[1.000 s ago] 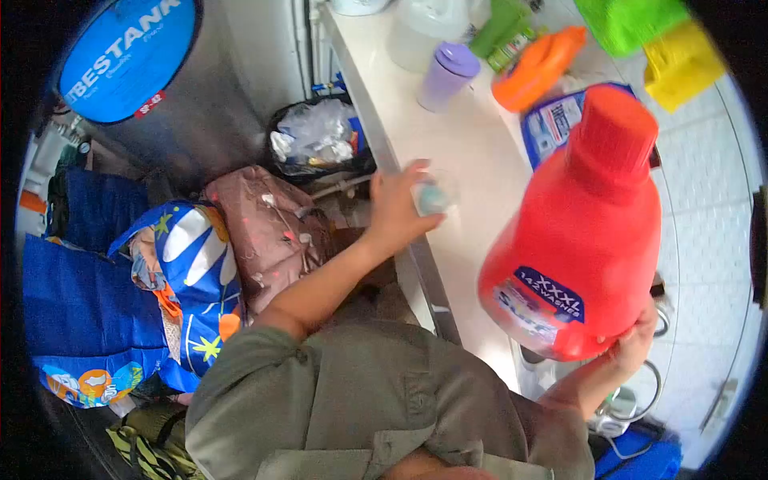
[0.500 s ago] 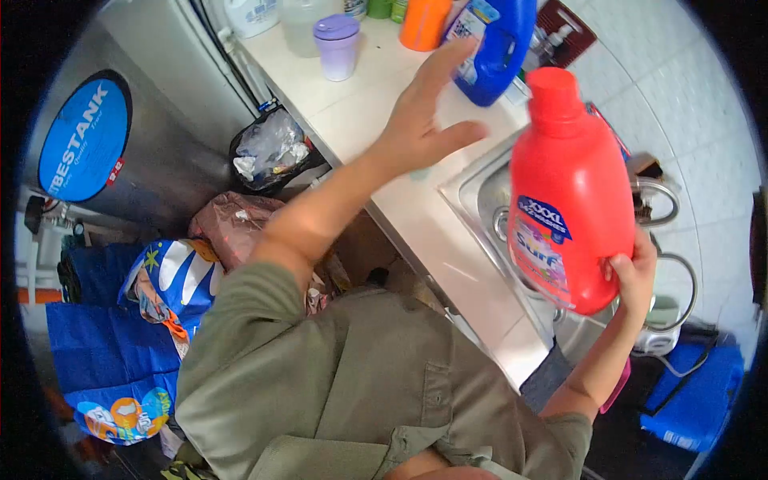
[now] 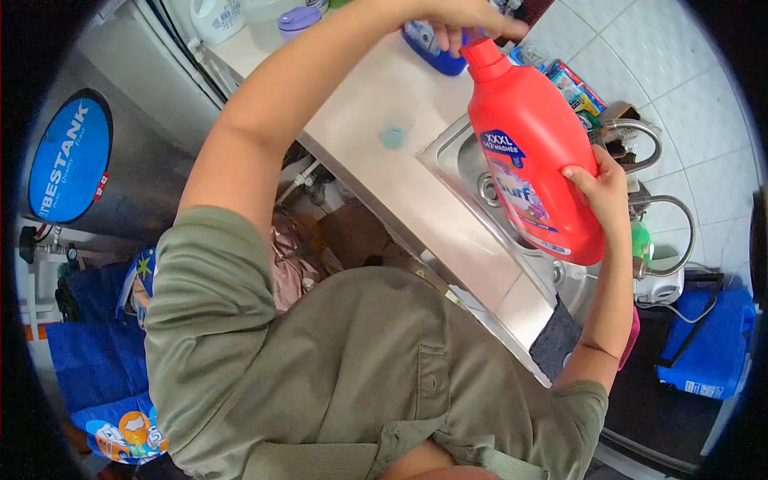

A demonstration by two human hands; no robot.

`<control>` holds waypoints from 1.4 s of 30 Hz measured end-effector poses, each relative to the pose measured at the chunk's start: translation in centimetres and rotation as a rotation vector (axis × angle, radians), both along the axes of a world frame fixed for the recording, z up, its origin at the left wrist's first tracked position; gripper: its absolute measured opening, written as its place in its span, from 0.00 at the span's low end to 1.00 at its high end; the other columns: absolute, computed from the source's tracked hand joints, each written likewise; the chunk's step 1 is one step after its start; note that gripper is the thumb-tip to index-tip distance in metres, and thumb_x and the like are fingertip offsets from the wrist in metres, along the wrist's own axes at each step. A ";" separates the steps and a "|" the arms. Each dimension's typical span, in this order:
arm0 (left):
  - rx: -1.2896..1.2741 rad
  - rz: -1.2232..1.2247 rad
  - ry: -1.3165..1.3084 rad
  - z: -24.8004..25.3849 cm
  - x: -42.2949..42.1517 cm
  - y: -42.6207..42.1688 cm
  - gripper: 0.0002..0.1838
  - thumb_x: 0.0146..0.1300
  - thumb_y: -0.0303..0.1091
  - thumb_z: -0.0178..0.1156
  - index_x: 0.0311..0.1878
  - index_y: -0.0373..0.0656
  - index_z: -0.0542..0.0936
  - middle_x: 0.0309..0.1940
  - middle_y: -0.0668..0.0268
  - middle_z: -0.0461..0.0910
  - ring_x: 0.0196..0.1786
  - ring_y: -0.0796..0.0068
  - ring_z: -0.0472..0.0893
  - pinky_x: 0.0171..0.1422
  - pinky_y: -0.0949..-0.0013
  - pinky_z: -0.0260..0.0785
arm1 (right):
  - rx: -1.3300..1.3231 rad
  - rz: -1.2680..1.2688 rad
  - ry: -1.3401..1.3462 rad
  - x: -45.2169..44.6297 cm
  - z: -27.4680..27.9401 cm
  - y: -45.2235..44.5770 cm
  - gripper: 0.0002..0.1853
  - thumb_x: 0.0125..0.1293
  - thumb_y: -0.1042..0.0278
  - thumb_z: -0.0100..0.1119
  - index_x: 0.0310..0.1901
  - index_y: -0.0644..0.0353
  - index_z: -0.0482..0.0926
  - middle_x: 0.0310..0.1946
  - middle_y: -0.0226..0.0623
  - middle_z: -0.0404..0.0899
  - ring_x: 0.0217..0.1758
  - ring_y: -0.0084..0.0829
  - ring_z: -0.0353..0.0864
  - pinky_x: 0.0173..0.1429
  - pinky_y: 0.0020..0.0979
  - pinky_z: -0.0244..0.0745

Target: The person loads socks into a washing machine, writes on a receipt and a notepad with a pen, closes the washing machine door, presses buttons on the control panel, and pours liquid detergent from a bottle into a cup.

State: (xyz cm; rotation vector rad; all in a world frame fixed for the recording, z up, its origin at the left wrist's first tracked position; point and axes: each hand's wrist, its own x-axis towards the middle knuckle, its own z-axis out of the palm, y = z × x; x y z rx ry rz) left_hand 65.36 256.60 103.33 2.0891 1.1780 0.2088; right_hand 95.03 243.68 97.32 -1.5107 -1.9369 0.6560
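Observation:
My right hand (image 3: 600,184) grips a large red Surf laundry detergent bottle (image 3: 552,160) low on its side. The bottle leans with its cap end up and left, over the sink (image 3: 454,152). At the top of the view, my left hand (image 3: 472,14) reaches over the counter just above the red cap (image 3: 483,58). Its fingers are apart, some bent downward and one stretched to the right. I cannot tell whether they touch the cap. Behind that hand, a blue bottle (image 3: 436,52) is partly hidden.
A purple-lidded cup (image 3: 298,22) and a white jug (image 3: 216,20) stand on the counter (image 3: 352,112), which has a bluish wet patch (image 3: 393,138). Curved metal taps (image 3: 652,144) rise behind the sink. A dark cloth (image 3: 554,340) hangs over the front edge. Blue bags (image 3: 88,360) lie at the left.
My left hand has moved up and right, close to the red cap. The red bottle, still in my right hand, appears higher and further left, tilting more. The view has shifted.

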 end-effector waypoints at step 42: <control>0.505 0.519 -0.585 -27.8 -15.0 -1.2 0.34 0.43 0.33 0.68 0.56 0.49 0.65 0.47 0.62 0.76 0.46 0.65 0.78 0.53 0.63 0.67 | -0.038 0.286 -0.375 -2.8 -2.1 6.2 0.23 0.43 0.59 0.72 0.35 0.67 0.75 0.23 0.38 0.76 0.28 0.21 0.70 0.35 0.26 0.68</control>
